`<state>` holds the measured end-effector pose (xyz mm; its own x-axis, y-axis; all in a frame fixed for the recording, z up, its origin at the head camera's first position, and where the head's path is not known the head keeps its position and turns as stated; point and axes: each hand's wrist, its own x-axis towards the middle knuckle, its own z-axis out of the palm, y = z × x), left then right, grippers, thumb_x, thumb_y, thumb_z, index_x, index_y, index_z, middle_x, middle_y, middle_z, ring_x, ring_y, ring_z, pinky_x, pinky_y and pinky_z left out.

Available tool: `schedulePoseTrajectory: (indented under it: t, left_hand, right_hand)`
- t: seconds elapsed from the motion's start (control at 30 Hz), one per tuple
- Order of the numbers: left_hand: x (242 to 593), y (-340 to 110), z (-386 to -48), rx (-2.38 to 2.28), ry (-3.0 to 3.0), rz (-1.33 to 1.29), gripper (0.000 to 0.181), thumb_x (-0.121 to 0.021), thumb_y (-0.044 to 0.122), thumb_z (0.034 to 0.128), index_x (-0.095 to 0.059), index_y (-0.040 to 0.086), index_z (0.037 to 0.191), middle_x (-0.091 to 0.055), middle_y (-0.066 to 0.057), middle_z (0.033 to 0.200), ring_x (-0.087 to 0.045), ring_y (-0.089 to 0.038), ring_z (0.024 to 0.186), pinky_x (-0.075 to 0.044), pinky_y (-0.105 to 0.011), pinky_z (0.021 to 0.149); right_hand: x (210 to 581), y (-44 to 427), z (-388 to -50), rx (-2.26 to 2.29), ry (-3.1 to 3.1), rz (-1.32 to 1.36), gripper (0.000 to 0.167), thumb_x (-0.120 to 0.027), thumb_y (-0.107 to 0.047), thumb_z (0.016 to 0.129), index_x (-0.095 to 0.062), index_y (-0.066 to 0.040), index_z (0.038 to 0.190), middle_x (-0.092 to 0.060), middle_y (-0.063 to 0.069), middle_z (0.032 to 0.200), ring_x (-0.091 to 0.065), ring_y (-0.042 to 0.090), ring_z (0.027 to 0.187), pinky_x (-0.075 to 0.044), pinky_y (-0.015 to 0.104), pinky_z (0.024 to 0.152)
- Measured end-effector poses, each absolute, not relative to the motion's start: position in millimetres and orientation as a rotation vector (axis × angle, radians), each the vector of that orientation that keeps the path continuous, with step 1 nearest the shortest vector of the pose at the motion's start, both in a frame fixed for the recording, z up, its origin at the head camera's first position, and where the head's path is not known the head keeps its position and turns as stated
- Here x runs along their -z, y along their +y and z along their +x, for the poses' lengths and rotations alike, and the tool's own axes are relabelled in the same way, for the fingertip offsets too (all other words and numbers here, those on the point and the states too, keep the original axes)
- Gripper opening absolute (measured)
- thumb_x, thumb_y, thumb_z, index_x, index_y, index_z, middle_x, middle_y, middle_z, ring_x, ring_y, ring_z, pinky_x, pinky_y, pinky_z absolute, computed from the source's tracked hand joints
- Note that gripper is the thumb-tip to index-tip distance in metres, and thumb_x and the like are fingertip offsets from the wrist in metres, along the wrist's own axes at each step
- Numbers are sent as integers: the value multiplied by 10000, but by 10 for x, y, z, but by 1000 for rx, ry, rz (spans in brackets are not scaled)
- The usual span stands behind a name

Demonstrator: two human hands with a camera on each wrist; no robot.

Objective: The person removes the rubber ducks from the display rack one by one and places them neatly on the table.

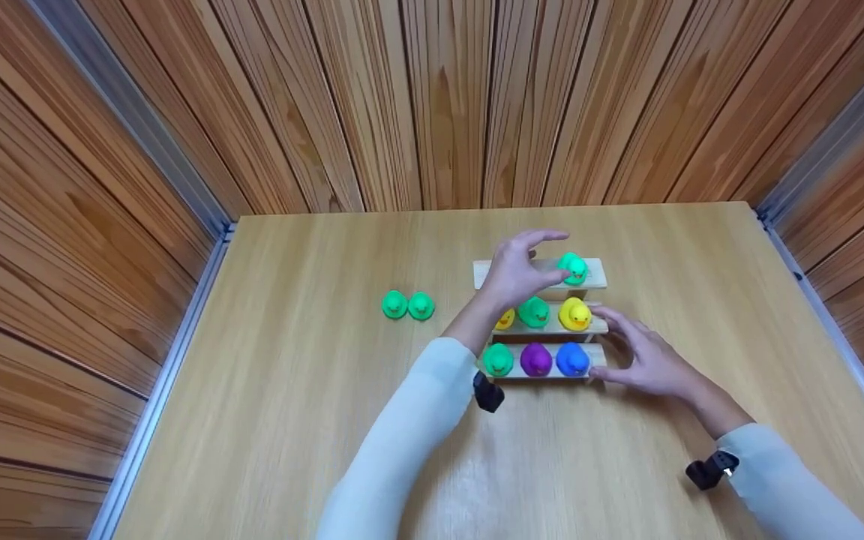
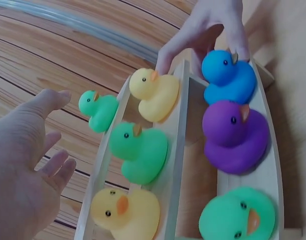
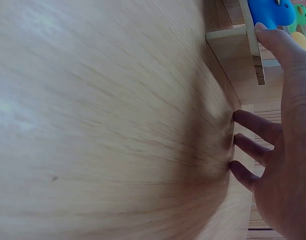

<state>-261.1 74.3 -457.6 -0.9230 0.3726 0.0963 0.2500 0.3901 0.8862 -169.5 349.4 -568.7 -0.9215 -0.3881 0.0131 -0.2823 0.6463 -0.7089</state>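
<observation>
A three-step wooden rack (image 1: 595,274) bears small toy ducks. One green duck (image 1: 573,268) sits on the top step; my left hand (image 1: 514,270) is beside it, thumb and fingers spread. In the left wrist view that hand holds nothing and appears apart from the duck. On the middle step a green duck (image 1: 534,312) sits between two yellow ducks (image 1: 575,314). Below are a green duck, a purple duck (image 1: 536,360) and a blue duck (image 1: 573,359). My right hand (image 1: 649,356) touches the rack's right end, its thumb by the blue duck and other fingertips reaching down to the tabletop.
Two more green ducks (image 1: 408,304) stand side by side on the table (image 1: 289,375), left of the rack. Wood-panelled walls (image 1: 439,105) with metal corner rails (image 1: 177,165) rise behind and at both sides of the table.
</observation>
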Motion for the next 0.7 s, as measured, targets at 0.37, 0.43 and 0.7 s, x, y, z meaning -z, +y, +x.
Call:
schedulePoseTrajectory:
  t: [0.37,0.43,0.7]
  left_hand:
    - [4662,953,-2571,-1586,2514,538,556,-911,197,972,-732,251,1496,-691,15,1598,-687,-198,1434,-601,-246,1154]
    - [4687,973,-2562,-1585,2515,523,545,-909,196,975,-738,254,1489,-696,13,1595,-701,-195,1396,-602,-232,1122]
    - [4710,1041,-2538,-1580,2491,476,477,-878,183,998,-768,283,1451,-717,55,1575,-685,-163,1430,-576,-267,1198]
  right_hand:
    - [5681,3468,-1689,1130,2730,-534,1003,-896,-353,971,-289,-270,1765,-394,199,1808,-471,581,1584,-337,878,1255]
    - [5674,3467,-1686,1125,2735,-535,1002,-897,-352,970,-292,-265,1765,-400,202,1803,-477,583,1578,-341,882,1249]
    - [5672,3473,-1679,1134,2725,-526,995,-897,-354,973,-295,-276,1762,-388,192,1810,-472,577,1585,-331,877,1260]
